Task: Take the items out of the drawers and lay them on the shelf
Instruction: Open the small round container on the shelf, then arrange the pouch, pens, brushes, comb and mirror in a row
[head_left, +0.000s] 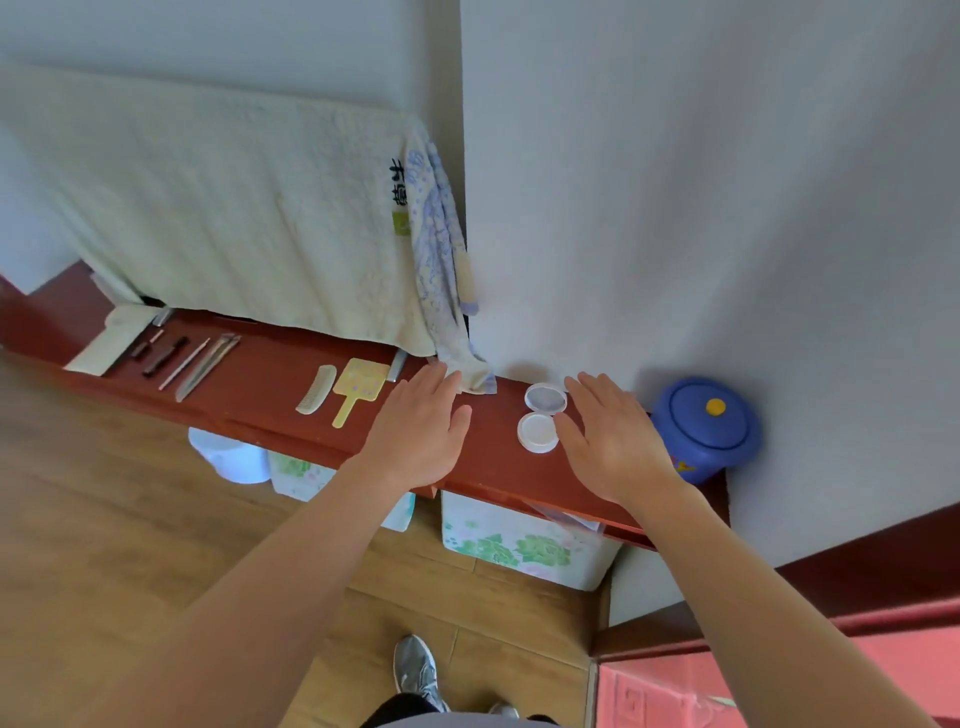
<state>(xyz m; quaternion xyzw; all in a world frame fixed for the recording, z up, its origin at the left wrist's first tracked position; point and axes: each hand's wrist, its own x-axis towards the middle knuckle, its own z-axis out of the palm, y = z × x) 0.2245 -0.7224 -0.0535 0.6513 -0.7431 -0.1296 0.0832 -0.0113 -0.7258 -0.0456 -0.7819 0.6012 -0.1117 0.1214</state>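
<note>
The shelf (270, 382), a long dark-red ledge against the wall, carries the things in a loose row. At its far left lies a pale sheet of paper (106, 340), and beside it a set of slim tools (192, 361) set side by side. Nearer the middle a cream comb (316, 391) lies just beside a yellow hand mirror (359, 391). A round white compact (540, 415) lies open, its two halves touching. At the right end a blue pot (704, 428) with a yellow knob stands by the wall. A pale towel (234, 208) hangs above the shelf, with a flowered cloth (441, 260) at its right edge trailing onto the ledge.

The left hand (415, 436) is flat over the shelf, fingers straight and together, holding nothing. The right hand (613, 447) is flat just right of the compact, fingers straight and empty. Whether either palm touches the wood cannot be told. Flower-printed boxes (519, 543) stand on the floor below.
</note>
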